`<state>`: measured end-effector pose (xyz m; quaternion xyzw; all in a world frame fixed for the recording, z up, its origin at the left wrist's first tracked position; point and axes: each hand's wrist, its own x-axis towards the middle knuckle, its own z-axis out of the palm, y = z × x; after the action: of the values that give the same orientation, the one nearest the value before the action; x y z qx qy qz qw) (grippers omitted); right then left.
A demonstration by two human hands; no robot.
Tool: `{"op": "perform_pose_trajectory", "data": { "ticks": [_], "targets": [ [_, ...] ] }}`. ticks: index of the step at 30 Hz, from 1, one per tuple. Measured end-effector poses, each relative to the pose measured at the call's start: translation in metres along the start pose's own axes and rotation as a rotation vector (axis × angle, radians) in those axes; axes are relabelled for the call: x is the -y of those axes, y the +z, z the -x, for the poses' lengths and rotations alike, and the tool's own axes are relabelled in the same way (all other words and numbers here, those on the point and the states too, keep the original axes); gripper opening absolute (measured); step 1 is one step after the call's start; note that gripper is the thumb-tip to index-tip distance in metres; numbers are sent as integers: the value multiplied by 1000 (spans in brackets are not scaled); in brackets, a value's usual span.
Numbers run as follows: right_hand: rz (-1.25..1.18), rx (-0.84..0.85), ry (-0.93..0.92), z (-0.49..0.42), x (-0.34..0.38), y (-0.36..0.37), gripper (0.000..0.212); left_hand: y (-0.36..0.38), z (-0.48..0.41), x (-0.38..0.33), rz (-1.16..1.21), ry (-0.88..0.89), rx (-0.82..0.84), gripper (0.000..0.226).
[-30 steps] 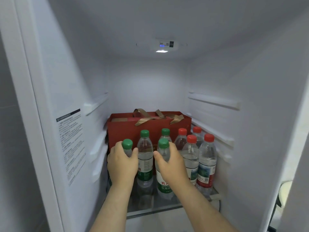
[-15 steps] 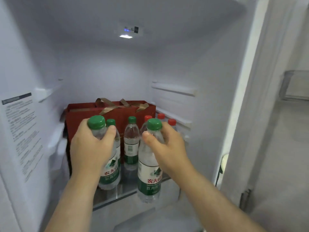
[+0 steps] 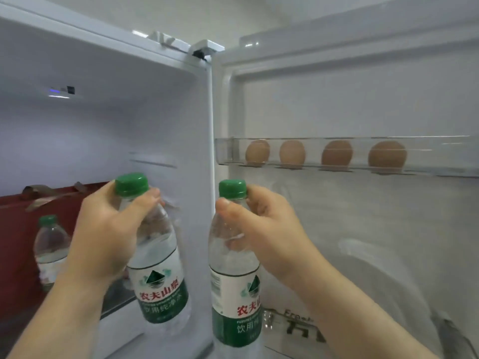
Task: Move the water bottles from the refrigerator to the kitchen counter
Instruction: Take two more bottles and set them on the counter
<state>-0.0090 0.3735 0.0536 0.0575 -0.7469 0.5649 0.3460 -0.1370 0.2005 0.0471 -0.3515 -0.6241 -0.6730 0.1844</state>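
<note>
My left hand (image 3: 103, 234) grips the shoulder of a clear green-capped water bottle (image 3: 158, 278), held tilted in the air in front of the open refrigerator. My right hand (image 3: 261, 229) grips the neck of a second green-capped water bottle (image 3: 234, 288), held upright near the edge between the fridge body and its door. Another green-capped bottle (image 3: 50, 244) stands on the glass shelf at the left, partly hidden behind my left arm.
A dark red gift box (image 3: 18, 229) with a ribbon stands at the back of the shelf. The open fridge door (image 3: 363, 99) fills the right side, with a clear door rack (image 3: 337, 169) holding several brown eggs (image 3: 291, 154).
Both hands have lifted their bottles off the shelf and drawn them out of the fridge toward me. The view has swung right, so the open door and egg rack now show.
</note>
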Motion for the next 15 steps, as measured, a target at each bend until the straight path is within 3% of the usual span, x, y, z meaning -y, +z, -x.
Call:
{"op": "perform_pose_trajectory", "data": {
  "ticks": [7,10,15],
  "targets": [
    [83,-135,-65,61,46,-84,9,84,36,-69,254,-15,211,23],
    [110,-202,-44,90,60,-120,15,118,51,-90,349,-43,284,34],
    [199,-316,-13,139,84,-189,21,183,77,-120,437,-37,466,25]
  ]
}}
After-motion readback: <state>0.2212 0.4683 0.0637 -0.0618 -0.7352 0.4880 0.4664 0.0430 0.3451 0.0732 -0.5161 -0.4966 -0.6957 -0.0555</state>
